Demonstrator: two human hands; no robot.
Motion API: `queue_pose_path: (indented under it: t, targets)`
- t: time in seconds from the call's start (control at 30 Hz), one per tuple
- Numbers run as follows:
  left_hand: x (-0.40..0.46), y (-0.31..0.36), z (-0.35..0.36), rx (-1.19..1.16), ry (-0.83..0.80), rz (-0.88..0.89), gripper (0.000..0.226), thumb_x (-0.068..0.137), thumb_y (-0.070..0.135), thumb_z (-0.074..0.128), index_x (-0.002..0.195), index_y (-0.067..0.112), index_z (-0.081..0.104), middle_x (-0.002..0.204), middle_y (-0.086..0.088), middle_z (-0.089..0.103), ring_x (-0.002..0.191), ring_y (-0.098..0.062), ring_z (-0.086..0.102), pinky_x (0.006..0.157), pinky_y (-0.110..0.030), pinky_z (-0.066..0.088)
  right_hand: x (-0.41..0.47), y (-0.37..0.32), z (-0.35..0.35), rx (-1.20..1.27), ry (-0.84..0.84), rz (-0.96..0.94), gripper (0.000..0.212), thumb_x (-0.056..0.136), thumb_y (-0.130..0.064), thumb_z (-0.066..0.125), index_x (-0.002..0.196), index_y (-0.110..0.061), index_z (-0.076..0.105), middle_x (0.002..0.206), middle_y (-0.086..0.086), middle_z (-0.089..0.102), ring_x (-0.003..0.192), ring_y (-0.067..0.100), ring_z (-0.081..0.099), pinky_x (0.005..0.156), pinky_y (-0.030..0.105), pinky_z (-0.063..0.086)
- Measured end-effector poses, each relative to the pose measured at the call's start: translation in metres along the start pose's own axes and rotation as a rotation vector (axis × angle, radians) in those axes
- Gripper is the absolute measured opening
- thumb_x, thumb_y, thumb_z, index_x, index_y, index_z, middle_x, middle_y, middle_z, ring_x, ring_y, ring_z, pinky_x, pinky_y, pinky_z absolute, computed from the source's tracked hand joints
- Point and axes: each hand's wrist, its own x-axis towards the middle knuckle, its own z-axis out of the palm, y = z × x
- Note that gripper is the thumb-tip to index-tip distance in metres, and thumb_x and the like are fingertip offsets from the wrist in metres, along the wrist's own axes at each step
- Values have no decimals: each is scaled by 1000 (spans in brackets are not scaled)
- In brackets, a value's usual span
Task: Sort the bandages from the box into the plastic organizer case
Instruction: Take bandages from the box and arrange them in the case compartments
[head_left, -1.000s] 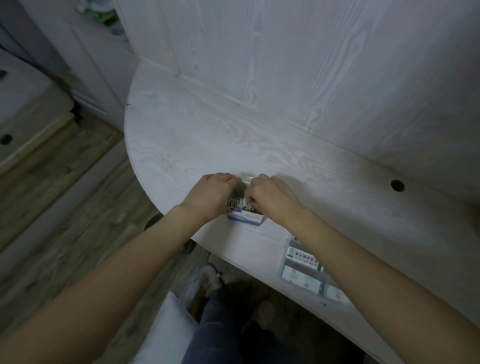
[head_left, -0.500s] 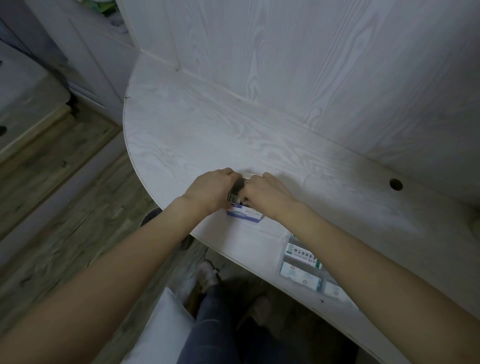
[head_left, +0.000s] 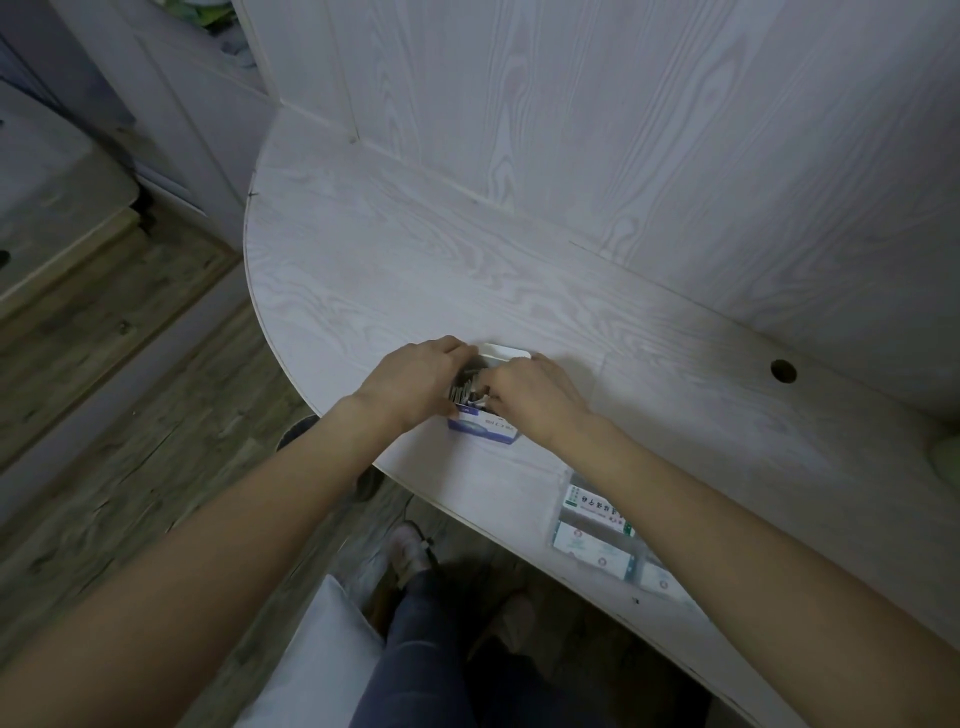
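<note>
Here the pale wood-grain table (head_left: 467, 270) runs along a matching wall panel (head_left: 623, 130), with a round cable hole (head_left: 783, 371) near its back edge. Near the front edge, under the right forearm, lies the clear plastic organizer case (head_left: 597, 535), small printed packets in its compartments. Further left stands the small blue-and-white box (head_left: 483, 428), its flap open at the far side. The left hand (head_left: 415, 379) curls around the box's left side, gripping it. The right hand (head_left: 535, 395) has its fingers bent into the opening, seemingly pinching the bandages (head_left: 464, 388) packed upright inside, though the fingertips are hidden.
</note>
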Motion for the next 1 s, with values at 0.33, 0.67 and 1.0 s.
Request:
queue_pose_path:
  t: [0.33,0.67,1.0]
  targets:
    - [4,2,2,78,-16,28,69,80,28,71,139,19,38,132,-3,47,117,-22,47,86,-30,37,-11,1,-12,47,82,0,14,95,-13,48,103,-16,59,99,5,62,89,25,56,67,28,29]
    - [-6,26,-3,-439,149,13,62,86,29,68,139,14,40,137,-3,46,123,-18,40,96,-24,34,-31,22,-29,663,347,262,7,86,-13,66,84,-19,66,80,-3,66,79,15,61,74,31,50]
    - [0,73,-24,-902,98,26,23,98,18,49,77,16,57,61,13,63,59,-5,59,54,-12,41,-67,46,-38,1416,434,430,15,84,-1,67,78,-15,62,76,5,68,56,4,59,57,16,46]
